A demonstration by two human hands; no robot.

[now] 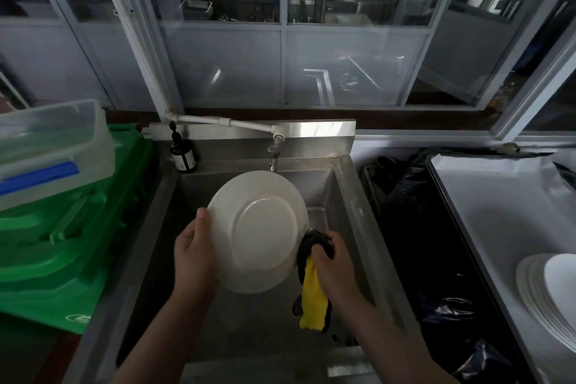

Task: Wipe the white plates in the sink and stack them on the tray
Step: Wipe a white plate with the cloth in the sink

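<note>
A white plate is held tilted over the steel sink, its underside toward me. My left hand grips its left rim, thumb on the near face. My right hand grips a yellow and black cloth against the plate's right rim; the cloth hangs down below the hand. On the tray at the right lies a stack of white plates, partly cut off by the frame edge.
A tap juts over the sink's back, beside a dark pump bottle. Green crates topped by a clear plastic box stand left. Black bags fill the gap between sink and tray. Windows rise behind.
</note>
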